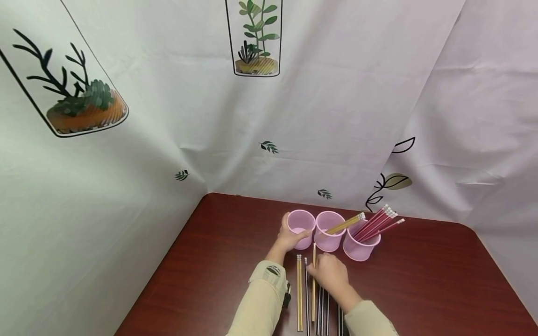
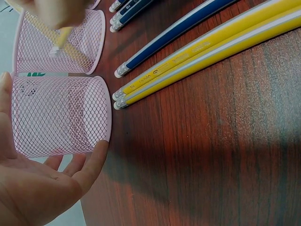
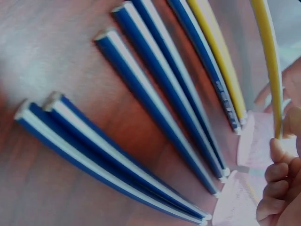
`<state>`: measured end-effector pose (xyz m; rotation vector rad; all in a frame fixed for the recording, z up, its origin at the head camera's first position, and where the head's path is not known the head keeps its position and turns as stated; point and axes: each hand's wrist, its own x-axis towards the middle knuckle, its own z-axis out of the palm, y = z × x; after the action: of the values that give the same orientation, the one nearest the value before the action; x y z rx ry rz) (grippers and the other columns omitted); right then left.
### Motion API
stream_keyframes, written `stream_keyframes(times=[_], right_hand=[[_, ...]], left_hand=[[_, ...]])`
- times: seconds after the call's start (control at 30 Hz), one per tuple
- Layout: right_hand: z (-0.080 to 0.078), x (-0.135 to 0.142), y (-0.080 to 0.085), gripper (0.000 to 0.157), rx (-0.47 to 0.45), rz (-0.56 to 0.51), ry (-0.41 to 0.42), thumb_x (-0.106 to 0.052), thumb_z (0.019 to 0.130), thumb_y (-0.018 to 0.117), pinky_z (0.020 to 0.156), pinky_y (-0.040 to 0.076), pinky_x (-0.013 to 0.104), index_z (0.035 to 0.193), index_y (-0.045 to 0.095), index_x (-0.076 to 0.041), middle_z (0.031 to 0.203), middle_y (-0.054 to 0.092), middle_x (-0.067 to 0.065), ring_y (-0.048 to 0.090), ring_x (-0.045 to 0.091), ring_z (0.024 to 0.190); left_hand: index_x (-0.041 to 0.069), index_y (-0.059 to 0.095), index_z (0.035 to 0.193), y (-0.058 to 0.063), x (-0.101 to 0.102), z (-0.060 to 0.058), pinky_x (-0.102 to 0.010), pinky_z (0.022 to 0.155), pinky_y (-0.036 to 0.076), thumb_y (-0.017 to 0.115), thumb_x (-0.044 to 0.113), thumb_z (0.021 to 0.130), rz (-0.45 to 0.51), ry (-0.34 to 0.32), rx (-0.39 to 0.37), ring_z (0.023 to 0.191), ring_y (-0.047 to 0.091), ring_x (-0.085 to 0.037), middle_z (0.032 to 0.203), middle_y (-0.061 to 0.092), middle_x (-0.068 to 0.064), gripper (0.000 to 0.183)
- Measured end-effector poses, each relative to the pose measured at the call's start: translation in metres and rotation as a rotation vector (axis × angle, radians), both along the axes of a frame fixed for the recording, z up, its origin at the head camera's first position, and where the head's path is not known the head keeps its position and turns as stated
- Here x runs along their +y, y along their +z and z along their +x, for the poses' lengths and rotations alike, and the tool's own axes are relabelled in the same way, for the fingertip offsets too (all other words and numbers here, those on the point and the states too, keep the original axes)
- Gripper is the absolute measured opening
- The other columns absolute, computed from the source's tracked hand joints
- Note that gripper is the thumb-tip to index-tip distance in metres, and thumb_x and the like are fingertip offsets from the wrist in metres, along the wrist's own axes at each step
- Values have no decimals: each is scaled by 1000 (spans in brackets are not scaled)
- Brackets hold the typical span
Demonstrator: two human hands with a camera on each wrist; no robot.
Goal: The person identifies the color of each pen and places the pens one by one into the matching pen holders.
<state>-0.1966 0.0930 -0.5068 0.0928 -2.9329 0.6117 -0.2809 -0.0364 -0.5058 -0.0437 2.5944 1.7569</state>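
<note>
My left hand [image 1: 289,239] holds the leftmost pink mesh pencil cup [image 2: 56,115], with fingers around its side and thumb at the front. No pencils show inside that cup. My right hand [image 1: 333,276] pinches a yellow pencil [image 3: 269,56] above the table, its eraser end toward the cups. The middle pink cup [image 1: 329,243] has a few yellow pencils [image 1: 342,226] leaning in it. In the right pink cup [image 1: 358,252] stand several red pencils [image 1: 375,225]. Two yellow pencils [image 2: 188,59] and several dark blue pencils [image 3: 155,117] lie on the table.
The three cups stand side by side toward the back of the dark red wooden table [image 1: 424,270]. A white cloth [image 1: 336,116] with plant prints hangs behind the table and along its left side.
</note>
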Motion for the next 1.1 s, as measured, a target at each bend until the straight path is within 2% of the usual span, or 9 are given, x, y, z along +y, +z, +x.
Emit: stream_keyframes(times=[0.1, 0.23, 0.33, 0.57, 0.8, 1.1], right_hand=[[-2, 1, 6, 29, 63, -78, -18, -26, 67, 64, 40, 34, 31, 50, 43, -18, 49, 41, -5, 39, 13, 43], [-6, 4, 12, 28, 166, -133, -25, -23, 66, 64, 40, 29, 27, 50, 41, -18, 48, 37, -8, 35, 11, 42], [-10, 6, 17, 27, 212, -157, -27, -22, 66, 64, 41, 29, 27, 51, 41, -19, 49, 38, -7, 35, 11, 43], [-18, 13, 38, 23, 248, -184, -44, -21, 67, 66, 46, 32, 28, 57, 45, -18, 57, 42, -6, 40, 12, 51], [-26, 22, 58, 20, 380, -237, -58, -21, 65, 67, 46, 34, 28, 58, 49, -20, 59, 48, -8, 44, 13, 51], [-33, 32, 83, 10, 374, -311, -96, -21, 68, 67, 52, 39, 30, 65, 58, -19, 62, 62, -5, 57, 15, 58]], left_hand=[[13, 24, 142, 0, 0, 0, -59, 94, 33, 82, 27, 68, -1, -3, 0, 115, 40, -47, 131, 42, -28, 95], [13, 24, 141, 0, -1, 1, -59, 94, 32, 82, 27, 68, 0, -4, 3, 115, 40, -48, 131, 42, -28, 94], [12, 24, 141, 0, -1, 2, -60, 94, 33, 82, 26, 68, -3, -5, 2, 115, 40, -48, 131, 42, -28, 95], [11, 24, 141, 0, -1, 1, -59, 93, 34, 82, 26, 68, 0, -5, 5, 114, 41, -47, 130, 43, -28, 95], [12, 24, 141, -3, 0, -2, -58, 93, 35, 82, 27, 68, -10, -4, 6, 114, 41, -47, 130, 43, -27, 95], [13, 24, 141, -2, 0, 0, -59, 93, 34, 82, 26, 67, -11, -3, 7, 115, 40, -48, 131, 42, -28, 95]])
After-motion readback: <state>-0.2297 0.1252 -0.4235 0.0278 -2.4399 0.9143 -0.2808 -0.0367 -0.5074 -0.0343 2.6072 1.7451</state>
